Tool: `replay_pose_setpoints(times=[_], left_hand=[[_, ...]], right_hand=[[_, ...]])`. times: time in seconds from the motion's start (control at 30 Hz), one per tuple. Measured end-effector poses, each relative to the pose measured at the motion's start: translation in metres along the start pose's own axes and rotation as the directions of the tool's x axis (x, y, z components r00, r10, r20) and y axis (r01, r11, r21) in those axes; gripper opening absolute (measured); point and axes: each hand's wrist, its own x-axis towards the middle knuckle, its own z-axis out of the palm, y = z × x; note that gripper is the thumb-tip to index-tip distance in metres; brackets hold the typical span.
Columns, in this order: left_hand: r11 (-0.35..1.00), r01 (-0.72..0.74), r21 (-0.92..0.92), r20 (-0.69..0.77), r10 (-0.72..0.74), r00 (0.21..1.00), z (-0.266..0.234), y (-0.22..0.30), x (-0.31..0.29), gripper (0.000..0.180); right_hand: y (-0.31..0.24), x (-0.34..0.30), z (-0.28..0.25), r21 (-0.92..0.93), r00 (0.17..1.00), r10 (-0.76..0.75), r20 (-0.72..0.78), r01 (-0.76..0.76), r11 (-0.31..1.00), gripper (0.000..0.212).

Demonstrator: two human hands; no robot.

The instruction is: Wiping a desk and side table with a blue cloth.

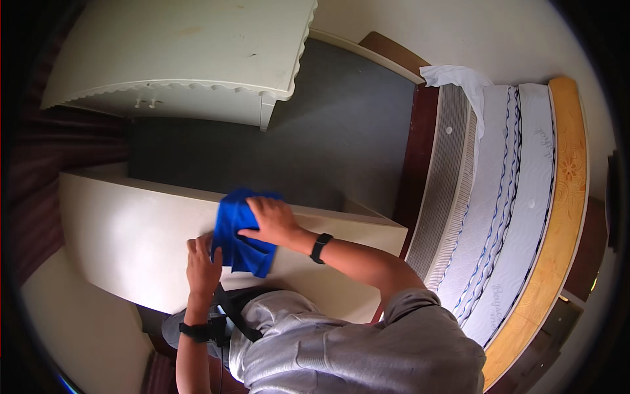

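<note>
A bright blue cloth point(231, 230) lies draped and creased over the far edge and top of a pale cream board-like surface point(144, 223) in front of me. My right hand point(274, 222) is on the cloth, its fingers bent over the fabric at the far edge and the thumb spread across it. Just left of the cloth, my left hand point(204, 266) rests against the cream surface, fingers slightly apart and pointing away from me. Its thumb is beside the cloth's left edge; no cloth shows inside that hand.
Beyond a dark grey floor point(315, 144) stands a cream cabinet point(184, 39) with a scalloped edge. To the right, mattresses point(499, 197) stand on edge beside a yellow-orange patterned panel point(569, 171). A dark curtain point(72, 138) hangs at the left.
</note>
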Motion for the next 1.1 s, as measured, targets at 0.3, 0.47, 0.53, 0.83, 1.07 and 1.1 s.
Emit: replay_pose_setpoints(times=[0.3,0.47,0.53,0.83,1.07,1.1], left_hand=[[0.994,0.067,0.088,0.042,-0.071,0.997,-0.012,-0.058,0.019,0.037],[0.989,0.107,0.099,0.144,-0.121,0.982,-0.021,-0.044,0.031,0.038],[0.991,0.104,0.085,0.137,-0.115,0.984,-0.022,-0.042,0.03,0.038],[0.992,0.024,0.124,0.042,-0.03,0.999,-0.017,-0.057,0.023,0.043],[0.991,0.092,0.097,0.056,-0.098,0.994,-0.01,-0.043,0.018,0.047],[0.988,0.103,0.112,0.107,-0.116,0.988,-0.016,-0.043,0.019,0.047]], right_hand=[[0.177,-0.174,-0.155,0.017,0.715,0.274,0.643,-0.37,0.929,0.093],[0.235,-0.215,-0.188,-0.081,0.477,0.408,0.778,-0.568,0.819,0.108],[0.244,-0.206,-0.191,-0.117,0.357,0.377,0.854,-0.575,0.81,0.117],[0.212,-0.142,-0.171,-0.095,0.16,0.285,0.945,-0.7,0.707,0.115],[0.116,-0.033,-0.075,0.216,0.688,0.012,0.725,-0.244,0.945,0.104],[0.095,-0.006,-0.053,0.361,0.649,-0.045,0.76,-0.364,0.859,0.103]])
